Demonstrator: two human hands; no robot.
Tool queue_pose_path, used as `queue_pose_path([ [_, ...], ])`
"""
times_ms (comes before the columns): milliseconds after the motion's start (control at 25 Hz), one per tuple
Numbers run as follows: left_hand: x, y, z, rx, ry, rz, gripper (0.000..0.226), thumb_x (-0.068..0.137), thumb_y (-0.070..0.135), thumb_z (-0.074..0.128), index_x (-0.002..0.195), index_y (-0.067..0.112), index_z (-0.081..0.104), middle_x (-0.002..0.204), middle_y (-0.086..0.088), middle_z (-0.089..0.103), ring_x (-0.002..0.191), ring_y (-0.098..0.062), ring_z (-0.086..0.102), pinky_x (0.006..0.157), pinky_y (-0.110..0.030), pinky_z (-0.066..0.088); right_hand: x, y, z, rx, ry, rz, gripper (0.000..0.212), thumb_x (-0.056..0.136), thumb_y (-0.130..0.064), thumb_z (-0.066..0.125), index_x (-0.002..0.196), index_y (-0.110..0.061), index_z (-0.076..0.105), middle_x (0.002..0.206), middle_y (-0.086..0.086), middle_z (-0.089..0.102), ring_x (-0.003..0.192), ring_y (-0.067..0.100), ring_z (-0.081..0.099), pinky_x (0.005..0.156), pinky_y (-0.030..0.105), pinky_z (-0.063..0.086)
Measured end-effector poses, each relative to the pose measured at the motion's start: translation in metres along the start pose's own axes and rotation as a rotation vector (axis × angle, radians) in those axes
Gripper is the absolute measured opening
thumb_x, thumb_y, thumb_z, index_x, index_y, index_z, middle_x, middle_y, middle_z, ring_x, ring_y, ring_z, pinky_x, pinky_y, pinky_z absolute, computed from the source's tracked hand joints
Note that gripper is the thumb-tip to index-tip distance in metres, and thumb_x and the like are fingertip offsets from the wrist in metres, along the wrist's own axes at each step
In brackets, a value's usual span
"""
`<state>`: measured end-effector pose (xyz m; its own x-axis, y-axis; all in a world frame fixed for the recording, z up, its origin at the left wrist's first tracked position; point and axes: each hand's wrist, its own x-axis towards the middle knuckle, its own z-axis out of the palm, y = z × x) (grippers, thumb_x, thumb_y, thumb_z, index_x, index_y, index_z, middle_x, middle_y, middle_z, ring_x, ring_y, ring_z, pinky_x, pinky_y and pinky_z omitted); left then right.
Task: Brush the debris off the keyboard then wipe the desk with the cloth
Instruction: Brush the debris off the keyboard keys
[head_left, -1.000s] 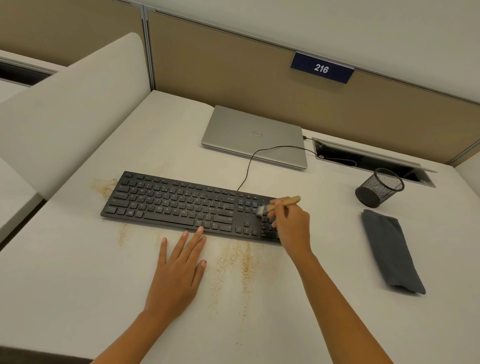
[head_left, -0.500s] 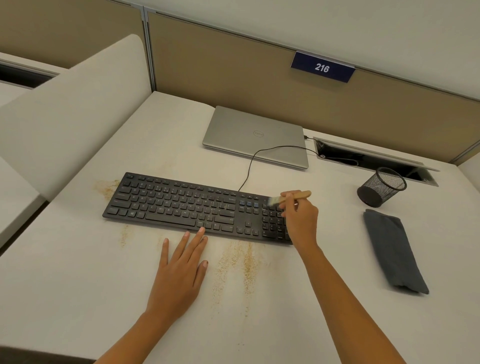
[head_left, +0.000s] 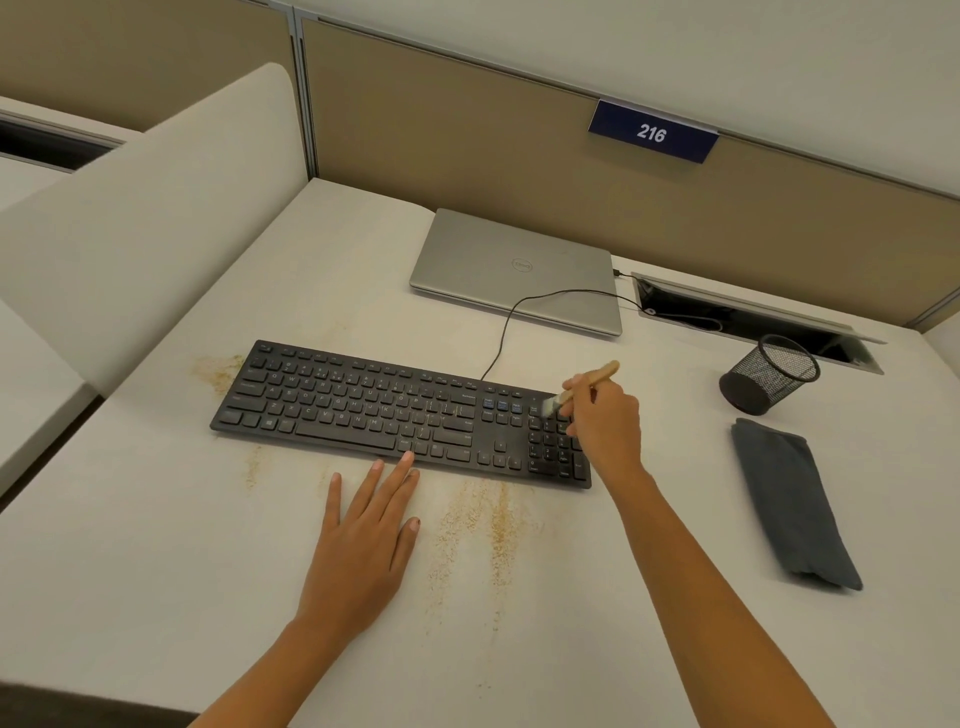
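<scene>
Over the number pad of a long black wired keyboard (head_left: 363, 410), my right hand (head_left: 605, 431) pinches a small brush (head_left: 589, 380) with a pale wooden handle. Thumb and curled fingers are closed round the shaft, the bristles are down on the pad's top keys, and the handle slants up to the right. The keyboard runs left to right across the white desk (head_left: 156, 571), so nearly all of its length lies to the left of the grip. A few tan specks show on the keys near its middle, and I judge the next strokes must travel that way along the rows. My left hand (head_left: 363, 540) lies flat and empty on the desk, fingers straight, fingertips at the keyboard's near edge. Sandy brown debris (head_left: 488, 519) streaks the desk just beside that hand and off the keyboard's left end. The folded dark grey cloth (head_left: 789, 499) lies untouched well to the right, its long axis running toward me, nearer the brush hand than the other. Beyond are a closed silver laptop (head_left: 514, 270), a black mesh pen cup (head_left: 769, 374) and the keyboard's black cable (head_left: 506, 332).
</scene>
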<state>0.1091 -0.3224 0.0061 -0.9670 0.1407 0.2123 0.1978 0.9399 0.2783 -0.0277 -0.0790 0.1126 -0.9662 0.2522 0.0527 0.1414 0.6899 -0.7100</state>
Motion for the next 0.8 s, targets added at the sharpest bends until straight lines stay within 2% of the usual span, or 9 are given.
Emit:
queue_pose_path([
  [160,0.0,-0.001,0.0,-0.002,-0.001,-0.003,0.059,0.105,0.041,0.013,0.15,0.015,0.042,0.161,0.002,0.03,0.146,-0.024,0.031,0.118,-0.052,0.011,-0.007,0.001,0.007,0.152,-0.037,0.019,0.034,0.103,-0.025,0.04,0.095,-0.007,0.068,0.072,0.006,0.068,0.057,0.016,0.063,0.057,0.029,0.055],
  [280,0.001,0.0,0.0,0.0,-0.001,-0.001,0.059,0.106,0.042,0.012,0.149,0.015,0.042,0.16,0.002,0.031,0.146,-0.024,0.032,0.119,-0.052,0.011,-0.007,0.005,0.004,0.159,0.116,0.048,0.031,0.103,-0.024,0.04,0.093,-0.013,0.067,0.072,0.004,0.067,0.062,0.02,0.065,0.064,0.038,0.058],
  [360,0.0,0.0,0.0,-0.001,-0.003,-0.005,0.06,0.106,0.042,0.012,0.149,0.014,0.042,0.16,0.002,0.031,0.146,-0.024,0.032,0.118,-0.052,0.011,-0.015,0.004,0.014,0.135,0.089,-0.004,0.031,0.103,-0.024,0.04,0.091,-0.013,0.066,0.071,0.005,0.067,0.063,0.022,0.066,0.066,0.043,0.058],
  [480,0.001,-0.001,0.0,-0.002,0.001,-0.003,0.059,0.106,0.041,0.013,0.149,0.014,0.042,0.16,0.002,0.031,0.146,-0.024,0.032,0.119,-0.051,0.01,-0.021,0.002,0.025,0.091,0.025,-0.111,0.032,0.102,-0.025,0.042,0.094,-0.01,0.068,0.074,0.005,0.068,0.064,0.021,0.066,0.065,0.044,0.057],
  [560,0.001,0.0,0.0,-0.004,0.001,0.0,0.058,0.105,0.04,0.016,0.149,0.014,0.042,0.16,0.002,0.031,0.146,-0.024,0.031,0.118,-0.052,0.011,-0.018,0.007,0.022,0.09,0.09,-0.117,0.031,0.102,-0.026,0.043,0.094,-0.01,0.069,0.074,0.004,0.068,0.065,0.02,0.065,0.063,0.042,0.057],
  [680,0.001,-0.001,-0.001,0.004,-0.001,0.001,0.057,0.105,0.04,0.017,0.149,0.014,0.042,0.16,0.002,0.03,0.146,-0.023,0.031,0.118,-0.054,0.013,-0.023,0.012,0.019,-0.006,0.189,-0.114,0.033,0.102,-0.024,0.041,0.081,-0.012,0.063,0.066,0.003,0.063,0.06,0.02,0.061,0.056,0.038,0.054],
  [800,0.001,-0.001,0.0,0.008,-0.001,-0.002,0.058,0.105,0.041,0.014,0.15,0.014,0.042,0.161,0.002,0.03,0.146,-0.023,0.03,0.118,-0.053,0.012,-0.028,0.013,0.03,0.012,0.129,-0.188,0.034,0.102,-0.026,0.04,0.086,-0.009,0.064,0.067,0.003,0.064,0.059,0.018,0.062,0.056,0.041,0.055],
])
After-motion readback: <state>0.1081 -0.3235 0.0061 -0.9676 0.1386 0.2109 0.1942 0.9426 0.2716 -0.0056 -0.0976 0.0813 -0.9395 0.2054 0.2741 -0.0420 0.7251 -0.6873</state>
